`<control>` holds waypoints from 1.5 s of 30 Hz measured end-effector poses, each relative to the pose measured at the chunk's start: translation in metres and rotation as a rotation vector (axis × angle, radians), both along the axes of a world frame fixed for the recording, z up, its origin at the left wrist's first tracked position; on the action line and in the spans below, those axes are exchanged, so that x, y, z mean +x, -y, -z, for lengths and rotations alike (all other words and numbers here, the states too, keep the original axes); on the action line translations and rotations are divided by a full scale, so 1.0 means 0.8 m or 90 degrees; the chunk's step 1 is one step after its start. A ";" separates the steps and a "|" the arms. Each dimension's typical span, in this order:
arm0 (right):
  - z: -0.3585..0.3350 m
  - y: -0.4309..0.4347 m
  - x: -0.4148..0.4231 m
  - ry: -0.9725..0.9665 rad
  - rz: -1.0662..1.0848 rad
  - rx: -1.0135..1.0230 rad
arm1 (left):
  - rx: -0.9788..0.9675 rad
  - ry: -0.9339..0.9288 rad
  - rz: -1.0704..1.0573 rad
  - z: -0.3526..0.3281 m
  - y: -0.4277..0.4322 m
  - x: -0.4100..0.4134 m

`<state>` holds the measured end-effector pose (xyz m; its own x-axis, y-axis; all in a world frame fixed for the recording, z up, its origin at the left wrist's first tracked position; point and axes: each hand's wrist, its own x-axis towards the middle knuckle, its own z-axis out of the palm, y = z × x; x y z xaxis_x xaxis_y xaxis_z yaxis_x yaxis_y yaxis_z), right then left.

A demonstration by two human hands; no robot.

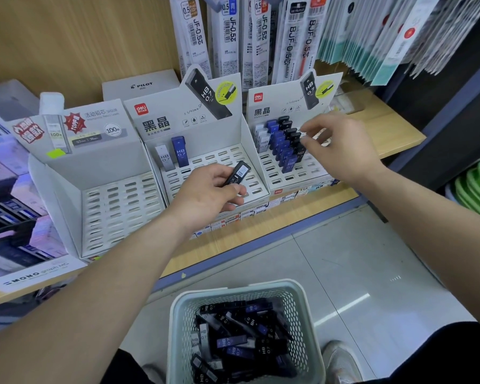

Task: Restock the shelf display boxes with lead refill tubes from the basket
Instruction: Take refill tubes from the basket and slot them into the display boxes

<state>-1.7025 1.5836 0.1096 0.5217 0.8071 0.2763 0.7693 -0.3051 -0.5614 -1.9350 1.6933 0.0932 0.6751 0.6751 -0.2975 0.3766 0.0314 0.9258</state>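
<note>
My left hand holds a black lead refill tube over the slotted tray of the middle display box, which has a grey tube and a blue tube standing at its back left. My right hand reaches over the right display box, fingertips pinching at something small beside the row of black tubes; what it pinches is unclear. Blue tubes and grey ones stand there too. A pale green basket on the floor below holds several loose tubes.
A left display box shows only bare slots. Hanging pen refill packs fill the back wall. A MONO display stands at far left. Small price tags line the wooden shelf edge. Green trays sit at right.
</note>
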 end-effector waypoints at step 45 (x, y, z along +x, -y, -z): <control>0.009 0.021 0.018 -0.150 0.002 0.002 | 0.443 -0.256 0.159 0.003 0.016 0.012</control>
